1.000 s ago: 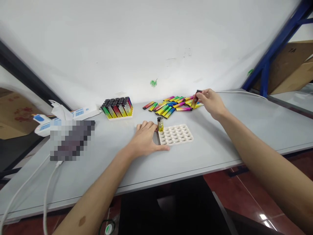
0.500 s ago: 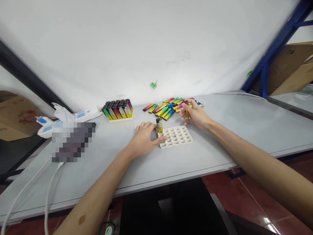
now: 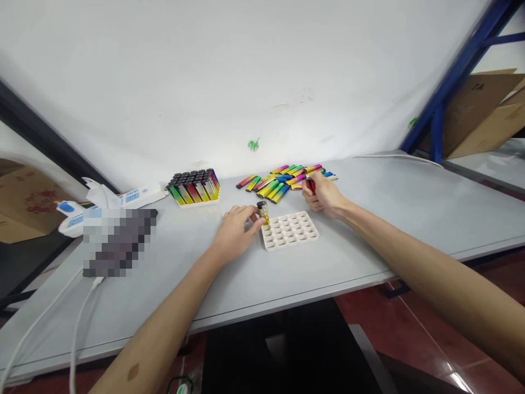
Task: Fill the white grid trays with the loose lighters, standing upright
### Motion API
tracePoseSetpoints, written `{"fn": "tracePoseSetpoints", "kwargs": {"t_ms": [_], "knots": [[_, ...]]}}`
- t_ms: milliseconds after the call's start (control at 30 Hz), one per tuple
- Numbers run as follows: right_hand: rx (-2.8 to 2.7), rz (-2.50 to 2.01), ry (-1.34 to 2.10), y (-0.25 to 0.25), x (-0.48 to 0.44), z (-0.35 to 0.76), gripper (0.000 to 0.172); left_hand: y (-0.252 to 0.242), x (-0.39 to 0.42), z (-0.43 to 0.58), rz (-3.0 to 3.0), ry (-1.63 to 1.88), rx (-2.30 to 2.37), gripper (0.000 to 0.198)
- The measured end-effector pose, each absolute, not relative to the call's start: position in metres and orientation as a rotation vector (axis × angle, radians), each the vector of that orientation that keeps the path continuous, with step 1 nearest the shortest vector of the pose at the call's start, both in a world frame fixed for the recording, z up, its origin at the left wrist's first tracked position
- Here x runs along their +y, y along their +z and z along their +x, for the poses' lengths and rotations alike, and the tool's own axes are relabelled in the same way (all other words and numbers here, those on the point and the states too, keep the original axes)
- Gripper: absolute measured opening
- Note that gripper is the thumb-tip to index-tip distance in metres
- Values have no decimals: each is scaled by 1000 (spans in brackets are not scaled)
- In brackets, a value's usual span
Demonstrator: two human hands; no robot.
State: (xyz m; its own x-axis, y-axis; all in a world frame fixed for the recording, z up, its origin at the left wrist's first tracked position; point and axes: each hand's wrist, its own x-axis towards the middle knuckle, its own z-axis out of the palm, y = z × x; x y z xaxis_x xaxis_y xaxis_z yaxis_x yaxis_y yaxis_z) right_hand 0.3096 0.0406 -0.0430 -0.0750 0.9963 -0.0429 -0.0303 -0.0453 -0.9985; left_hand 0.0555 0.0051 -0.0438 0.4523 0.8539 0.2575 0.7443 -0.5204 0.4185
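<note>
A white tray point(image 3: 290, 231) with rows of slots lies on the table in front of me. One lighter point(image 3: 263, 212), silver and yellow with a black top, stands upright at the tray's far left corner. My left hand point(image 3: 238, 227) is beside that corner, its thumb and fingers closed on this lighter's left side. To the right, above the table, my right hand point(image 3: 324, 196) is curled round a red lighter point(image 3: 310, 186); most of it is hidden by the fingers. Just behind and left of that hand, a loose pile of multicoloured lighters point(image 3: 273, 187) lies on the table.
A second tray point(image 3: 200, 203), filled with upright lighters, stands at the back left. Further left are a power strip point(image 3: 141, 195) and a blurred-out dark object point(image 3: 118, 243) with white cables. A wall closes off the table's back; cardboard boxes point(image 3: 484, 115) stand at far right.
My left thumb has drawn back from over the tray to the standing lighter. My right fingers have curled tighter round the red lighter, which has turned in the hand. The view shifts slightly.
</note>
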Motion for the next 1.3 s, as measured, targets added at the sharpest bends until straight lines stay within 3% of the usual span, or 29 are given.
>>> {"fn": "tracePoseSetpoints", "kwargs": {"t_ms": [167,333,633,833,1133,1300], "knots": [[-1194,-1215,1293,-42,39,306,46,-46,4,54,2474,621,1342,22],[-1161,-1174,1300,-43,39,307,58,-46,2,54,2468,548,1337,39],[-1215,-1139,1253,-39,34,305,46,-42,-3,52,2514,411,1245,78],[-1281,-1087,1339,-44,35,299,52,-41,-6,54,2452,420,1281,85],[-1717,-971,1017,-36,23,297,42,-42,-10,59,2460,435,1211,87],[-1651,-1000,1061,-36,22,294,39,-44,-11,61,2458,457,1182,86]]}}
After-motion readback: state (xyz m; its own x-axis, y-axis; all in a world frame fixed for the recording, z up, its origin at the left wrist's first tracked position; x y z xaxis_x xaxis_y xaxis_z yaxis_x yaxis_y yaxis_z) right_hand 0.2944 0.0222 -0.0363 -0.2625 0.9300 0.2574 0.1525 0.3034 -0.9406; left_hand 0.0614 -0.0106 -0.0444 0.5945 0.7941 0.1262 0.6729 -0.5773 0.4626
